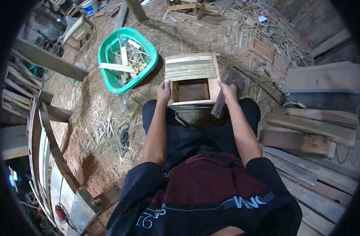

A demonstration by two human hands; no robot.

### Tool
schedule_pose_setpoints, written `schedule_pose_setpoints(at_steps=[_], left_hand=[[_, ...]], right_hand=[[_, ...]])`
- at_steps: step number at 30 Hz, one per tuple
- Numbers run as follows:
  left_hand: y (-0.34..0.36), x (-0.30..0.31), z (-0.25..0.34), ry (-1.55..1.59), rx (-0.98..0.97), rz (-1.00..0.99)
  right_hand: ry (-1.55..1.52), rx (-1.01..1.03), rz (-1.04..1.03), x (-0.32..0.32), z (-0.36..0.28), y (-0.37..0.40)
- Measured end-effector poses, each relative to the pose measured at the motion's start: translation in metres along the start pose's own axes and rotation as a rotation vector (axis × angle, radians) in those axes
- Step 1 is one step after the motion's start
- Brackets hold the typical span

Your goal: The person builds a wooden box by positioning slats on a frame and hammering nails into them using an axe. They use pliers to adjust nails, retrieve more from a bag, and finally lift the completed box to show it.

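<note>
Between my knees stands a wooden box (212, 86) with light and dark slats (190, 67) across the far part of its top. Its near part is uncovered and shows a brown interior (191, 90). My left hand (163, 93) grips the box's left side, fingers bent round the edge. On the other side, my right hand (228, 91) is closed at the right wall of the box. A dark wooden piece (219, 104) slants down beside that wall, just under my right hand.
A green basin (102, 59) holding wood offcuts stands at the front left. Planks (309, 122) are stacked at the right. Curved wooden frames (50, 137) and a post (50, 59) are on the left. Shavings and a small wooden frame (261, 50) lie on the ground ahead.
</note>
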State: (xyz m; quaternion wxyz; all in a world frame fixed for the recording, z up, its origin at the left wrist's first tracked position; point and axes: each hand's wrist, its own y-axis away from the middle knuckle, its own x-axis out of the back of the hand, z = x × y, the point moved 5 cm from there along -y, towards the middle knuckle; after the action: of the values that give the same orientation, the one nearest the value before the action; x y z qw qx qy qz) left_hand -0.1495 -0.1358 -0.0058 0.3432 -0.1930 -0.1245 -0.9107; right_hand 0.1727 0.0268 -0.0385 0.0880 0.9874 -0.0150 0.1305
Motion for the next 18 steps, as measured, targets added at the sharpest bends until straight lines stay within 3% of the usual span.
schedule_pose_setpoints(at_steps=[1,2,4,7,11,14,16,17,18], left_hand=[[-0.003,0.001,-0.004,-0.053,-0.008,0.014],[-0.001,-0.002,-0.007,0.060,-0.054,0.044],[-0.003,-0.005,-0.017,0.100,-0.033,0.041],[0.000,0.002,-0.011,-0.058,0.068,0.041],[0.023,0.019,0.026,-0.383,0.072,0.380],[0.032,0.007,0.053,-0.458,-0.322,0.545],[0.044,-0.013,0.088,-0.443,-0.587,0.424],[0.043,-0.036,0.090,-0.381,-0.557,0.220],[0.053,-0.056,0.098,-0.493,-0.683,0.094]], right_hand=[[0.013,-0.152,-0.049,0.000,0.006,0.001],[-0.013,-0.101,-0.013,-0.003,0.022,-0.009],[-0.039,-0.193,-0.058,-0.001,0.013,-0.001],[-0.047,-0.073,0.002,0.003,-0.006,0.008],[0.062,-0.076,0.021,0.002,0.010,-0.005],[0.024,-0.092,-0.024,0.005,-0.015,0.008],[0.095,-0.116,0.009,0.008,-0.015,0.009],[0.097,-0.119,-0.013,0.008,-0.014,0.008],[0.095,-0.124,-0.034,0.006,-0.007,0.002]])
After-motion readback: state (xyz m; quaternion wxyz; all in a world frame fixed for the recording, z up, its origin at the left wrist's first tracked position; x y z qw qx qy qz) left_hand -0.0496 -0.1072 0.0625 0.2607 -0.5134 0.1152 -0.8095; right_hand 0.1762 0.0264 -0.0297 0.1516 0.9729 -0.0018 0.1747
